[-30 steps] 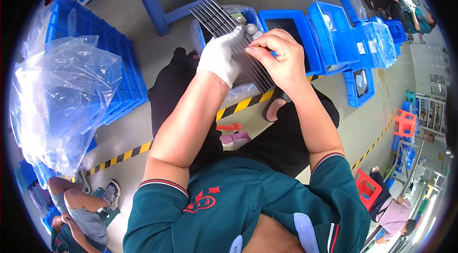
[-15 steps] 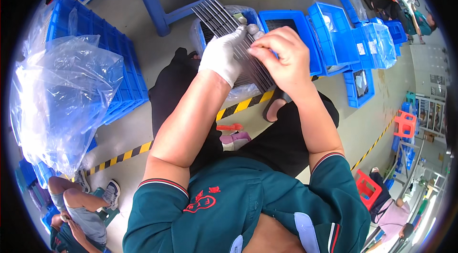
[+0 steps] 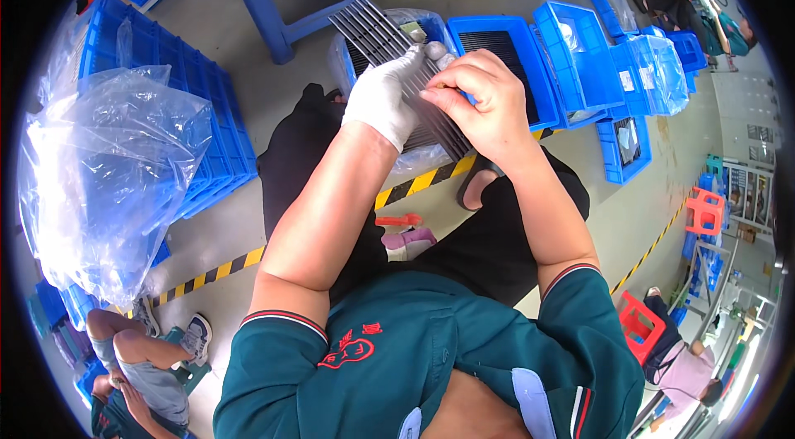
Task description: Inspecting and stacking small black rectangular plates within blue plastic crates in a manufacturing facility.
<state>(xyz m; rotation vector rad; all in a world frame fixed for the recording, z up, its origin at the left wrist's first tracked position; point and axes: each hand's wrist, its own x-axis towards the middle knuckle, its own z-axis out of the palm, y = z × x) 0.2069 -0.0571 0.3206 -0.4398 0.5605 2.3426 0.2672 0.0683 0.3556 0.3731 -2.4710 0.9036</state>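
Observation:
My left hand (image 3: pixel 381 103), in a white glove, is closed around a bundle of long thin dark rods (image 3: pixel 364 25). The rods lie side by side and slant from upper left to lower right. Over their middle, my bare right hand (image 3: pixel 490 108) has thumb and forefinger pinched together close to the rods. What sits between those fingertips, if anything, is too small to make out. Under the hands is a plastic-lined blue bin (image 3: pixel 338 58) with more dark rods. Whitish round bundles (image 3: pixel 436 50) show behind my fingers.
A blue crate (image 3: pixel 517 25) with dark rods stands right of the bin, beside more blue crates (image 3: pixel 580 58). A blue stool (image 3: pixel 281 29) stands beyond. Stacked crates under clear plastic (image 3: pixel 116 166) rise at left. Yellow-black tape (image 3: pixel 422 182) crosses the floor. A seated person (image 3: pixel 149 364) is at lower left.
My right hand has shifted slightly left along the rods, its fingertips still pinched. The left hand keeps its grip, and the rods have barely moved.

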